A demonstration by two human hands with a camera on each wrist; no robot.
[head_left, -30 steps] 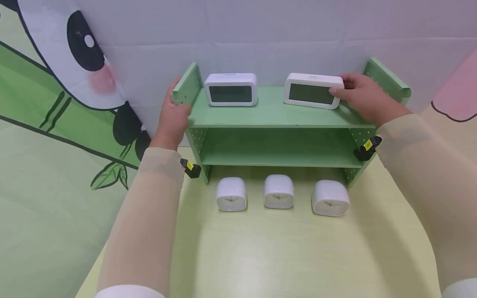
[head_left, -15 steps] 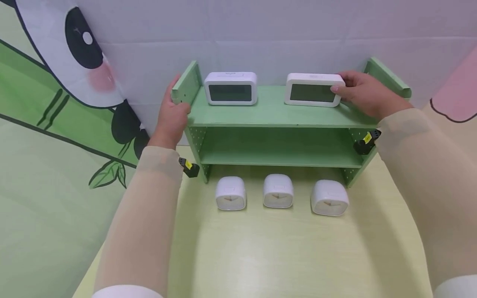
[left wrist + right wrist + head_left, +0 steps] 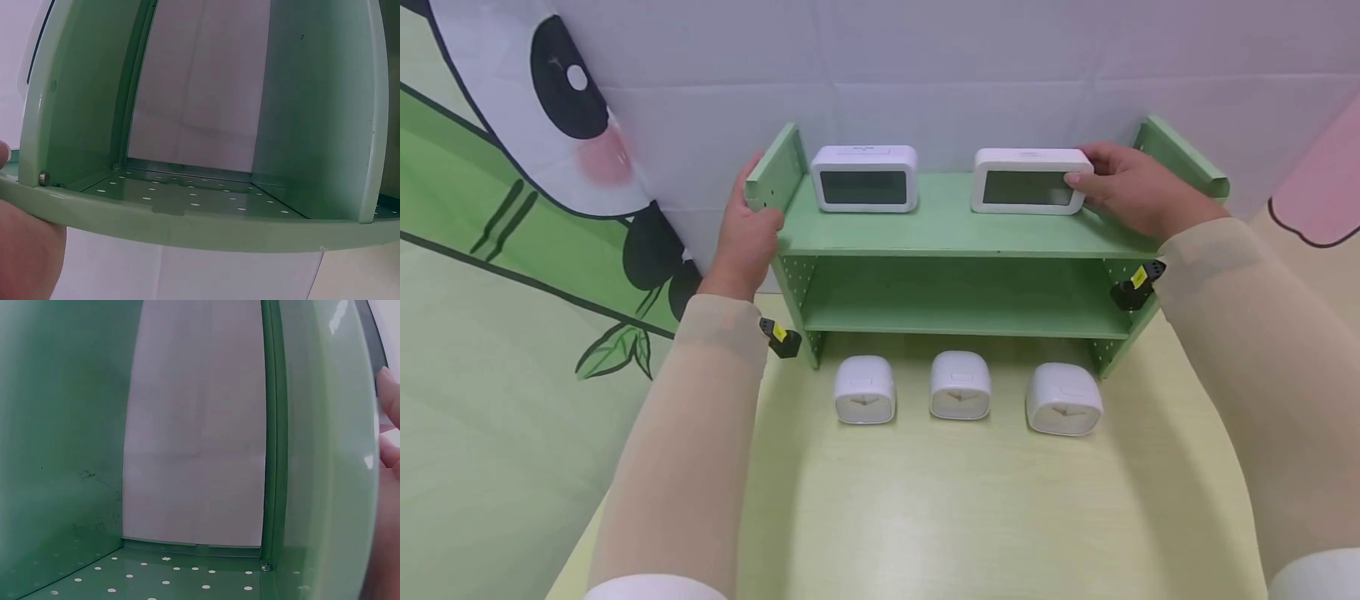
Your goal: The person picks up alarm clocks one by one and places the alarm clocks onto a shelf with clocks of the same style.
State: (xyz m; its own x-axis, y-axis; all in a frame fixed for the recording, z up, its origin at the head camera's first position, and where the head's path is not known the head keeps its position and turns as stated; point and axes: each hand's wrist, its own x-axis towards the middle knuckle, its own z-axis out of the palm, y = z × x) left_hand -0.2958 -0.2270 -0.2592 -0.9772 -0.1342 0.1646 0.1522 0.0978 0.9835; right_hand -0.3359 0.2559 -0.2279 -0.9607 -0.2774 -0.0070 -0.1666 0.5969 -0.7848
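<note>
On the top board of a green shelf rack point(image 3: 947, 237), my right hand point(image 3: 1135, 187) holds the right end of a white digital clock point(image 3: 1030, 183), thumb on its front and fingers behind. The clock stands upright with its dark screen facing me. A matching digital clock point(image 3: 865, 182) stands farther left on the same board. My left hand point(image 3: 745, 242) grips the rack's left side panel, the thumb inside and the other fingers along the outer face. In the left wrist view part of the left hand point(image 3: 28, 250) shows at the panel's edge.
Three white rounded analog clocks, a left one point(image 3: 864, 390), a middle one point(image 3: 960, 386) and a right one point(image 3: 1063, 400), stand on the pale table point(image 3: 925, 517) before the rack. Behind hangs a printed cloth point(image 3: 955, 83).
The right-hand digital clock has been straightened from a slight slant until it faces forward, with my right hand still on it. My left hand stays on the side panel.
</note>
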